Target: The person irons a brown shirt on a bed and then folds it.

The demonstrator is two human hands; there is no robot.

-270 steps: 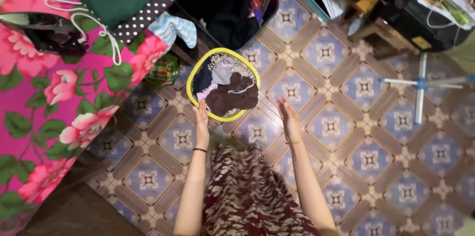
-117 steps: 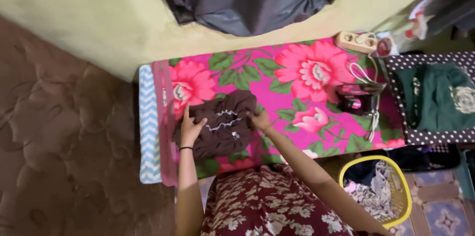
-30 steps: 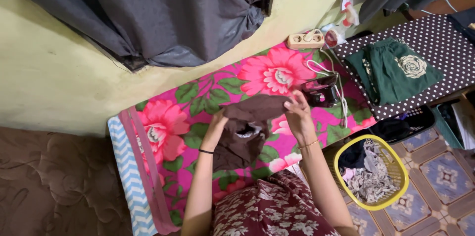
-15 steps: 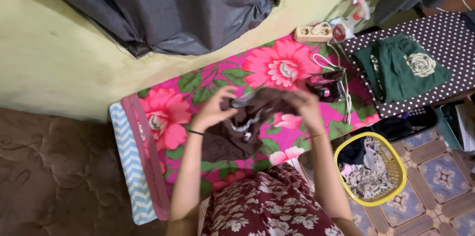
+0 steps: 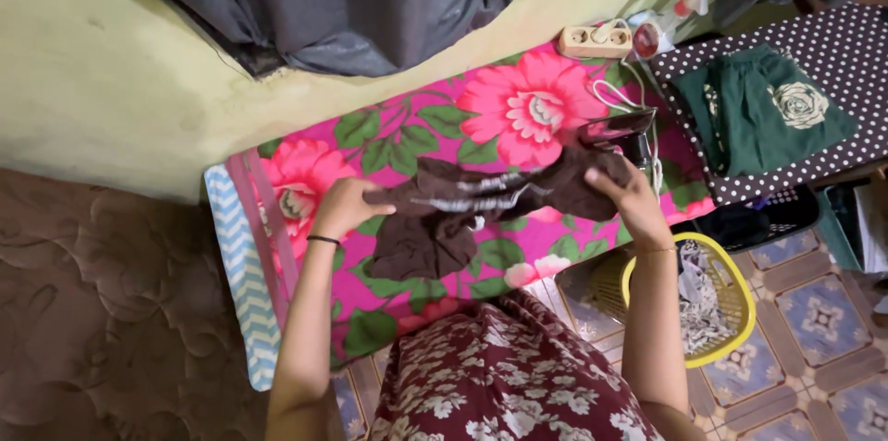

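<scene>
**Over the floral mat, a soft brown garment held by both ends**

Above the pink floral mat (image 5: pixel 518 108), which serves as the landmark, the work goes on between two bare hands. At the mat's left part, the left hand (image 5: pixel 340 208) is closed on one end of a dark brown garment (image 5: pixel 462 210), fingers pinching the cloth near a pale striped trim. The garment stretches across the mat's middle, raised at both ends and sagging below, with a loose flap hanging down onto the flowers. It looks light, limp and thin; it should drape and fold wherever it is unsupported, so it seems best taken at its edges or seams, not by the middle. Toward the mat's right edge, the right hand (image 5: pixel 629 196) grips the other end, fingers curled over bunched fabric. Just beyond that edge lie a dark iron (image 5: pixel 615 134) and its white cord (image 5: pixel 622 100). Below the mat's right corner stands a yellow basket (image 5: pixel 740 298) holding more clothes, and farther right a folded green garment (image 5: pixel 758 108) rests on a dotted cloth (image 5: pixel 851 52).
</scene>
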